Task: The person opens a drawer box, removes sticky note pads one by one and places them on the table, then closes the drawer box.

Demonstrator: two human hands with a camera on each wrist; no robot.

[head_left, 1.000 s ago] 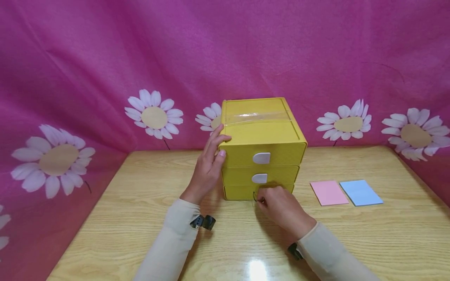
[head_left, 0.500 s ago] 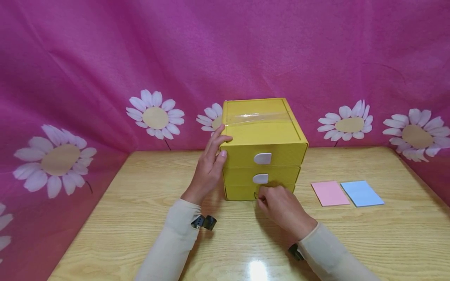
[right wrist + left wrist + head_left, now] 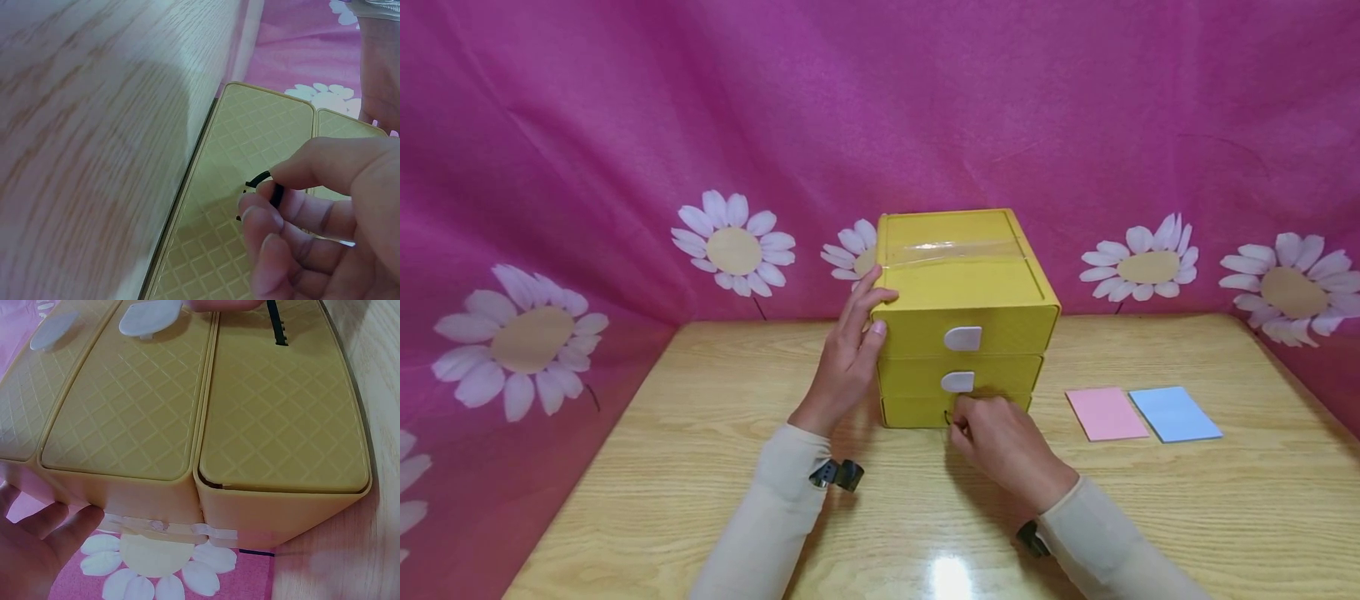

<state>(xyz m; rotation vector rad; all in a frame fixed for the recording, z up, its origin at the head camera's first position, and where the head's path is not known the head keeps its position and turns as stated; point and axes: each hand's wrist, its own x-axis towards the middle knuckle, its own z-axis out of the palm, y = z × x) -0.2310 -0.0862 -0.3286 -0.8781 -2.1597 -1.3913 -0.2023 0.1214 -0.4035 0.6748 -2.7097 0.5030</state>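
Observation:
A yellow three-drawer box (image 3: 958, 279) stands on the table, with clear tape across its top. White tab handles (image 3: 962, 338) mark the top and middle drawers. The bottom drawer (image 3: 284, 419) has a thin black strap loop (image 3: 277, 195) on its front instead. My right hand (image 3: 1006, 446) pinches that loop between thumb and fingers. Its knuckles hide much of the bottom drawer in the head view. At the box's upper left edge rests my left hand (image 3: 847, 358), fingers fairly straight against the side and top. A narrow dark gap shows at one corner of the bottom drawer front.
To the right of the box lie a pink sticky-note pad (image 3: 1107, 414) and a blue sticky-note pad (image 3: 1176, 414), side by side. A magenta cloth (image 3: 925, 108) with white flowers hangs behind and around the wooden table (image 3: 655, 492).
The whole head view has shifted very slightly. Both hands keep their places on the box and the loop, and the drawers show no visible movement.

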